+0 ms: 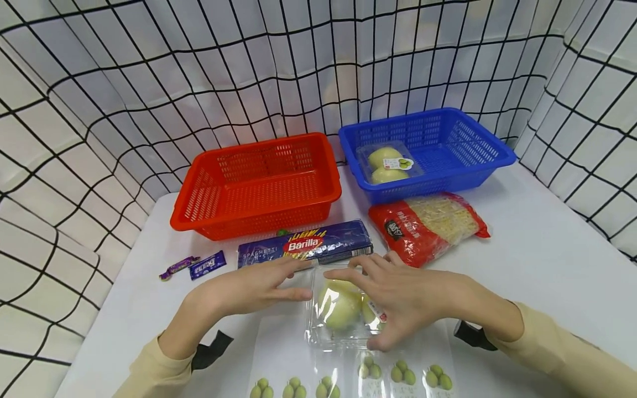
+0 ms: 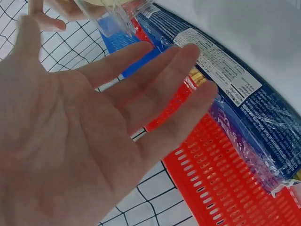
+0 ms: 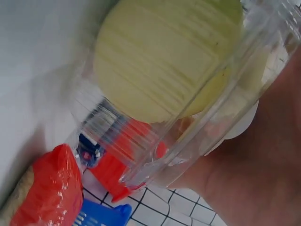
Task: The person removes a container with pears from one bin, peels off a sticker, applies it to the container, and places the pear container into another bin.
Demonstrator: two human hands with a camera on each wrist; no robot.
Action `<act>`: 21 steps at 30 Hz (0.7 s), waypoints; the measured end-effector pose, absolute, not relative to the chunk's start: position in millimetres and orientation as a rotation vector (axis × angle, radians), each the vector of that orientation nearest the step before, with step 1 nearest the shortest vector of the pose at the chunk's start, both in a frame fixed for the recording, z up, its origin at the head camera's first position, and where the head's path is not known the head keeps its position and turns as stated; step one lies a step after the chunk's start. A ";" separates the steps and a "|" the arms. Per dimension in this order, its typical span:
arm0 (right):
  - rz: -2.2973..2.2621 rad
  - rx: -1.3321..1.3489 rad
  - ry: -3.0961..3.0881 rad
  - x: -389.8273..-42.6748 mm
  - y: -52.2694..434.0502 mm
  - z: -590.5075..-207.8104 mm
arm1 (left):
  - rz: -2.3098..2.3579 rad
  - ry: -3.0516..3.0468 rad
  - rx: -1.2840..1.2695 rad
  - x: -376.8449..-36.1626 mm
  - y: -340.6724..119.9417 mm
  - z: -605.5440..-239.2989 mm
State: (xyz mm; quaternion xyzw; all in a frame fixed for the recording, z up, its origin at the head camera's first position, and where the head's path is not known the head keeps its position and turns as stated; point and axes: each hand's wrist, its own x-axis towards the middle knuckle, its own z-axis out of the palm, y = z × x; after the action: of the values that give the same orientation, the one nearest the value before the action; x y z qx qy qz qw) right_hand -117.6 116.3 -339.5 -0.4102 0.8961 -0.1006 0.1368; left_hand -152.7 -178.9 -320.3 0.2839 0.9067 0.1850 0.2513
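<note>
Two perforated plastic baskets stand side by side at the back of the white table (image 1: 537, 249): one red rectangular basket (image 1: 259, 185) on the left, one blue rectangular basket (image 1: 428, 149) on the right. The blue one holds one clear plastic clamshell of two pale green apples (image 1: 388, 164). In front of the baskets lie one red-and-clear bag of thin noodles (image 1: 428, 224) and one dark blue packet of Barilla spaghetti (image 1: 305, 246). A second clear clamshell of pale green apples (image 1: 343, 309), glossy and ribbed, sits on the table near the front edge, just before the spaghetti. The right hand (image 1: 398, 296) is laid over it, fingers curled round its top and side. The left hand (image 1: 251, 287) rests flat and open beside it, fingertips at its left edge. Two small purple wrapped sweets (image 1: 194, 266) lie left of the spaghetti.
</note>
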 end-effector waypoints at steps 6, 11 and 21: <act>-0.289 -1.155 2.665 -120.3 124.8 -322.7 | 0.512 2.550 0.747 -151.8 -181.2 -319.5; -0.391 -1.148 2.809 -132.5 143.6 -300.8 | 0.456 2.599 0.694 -149.4 -189.2 -315.0; -0.893 -0.778 3.077 -201.6 231.7 -255.8 | 0.357 2.538 0.704 -150.9 -186.0 -314.1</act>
State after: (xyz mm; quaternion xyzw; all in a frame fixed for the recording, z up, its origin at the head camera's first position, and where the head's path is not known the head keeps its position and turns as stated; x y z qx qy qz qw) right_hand -201.6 231.7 -255.8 -0.2354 0.9304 -0.2701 -0.0779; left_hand -150.9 -186.0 -314.1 0.2570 0.9272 0.1303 0.2393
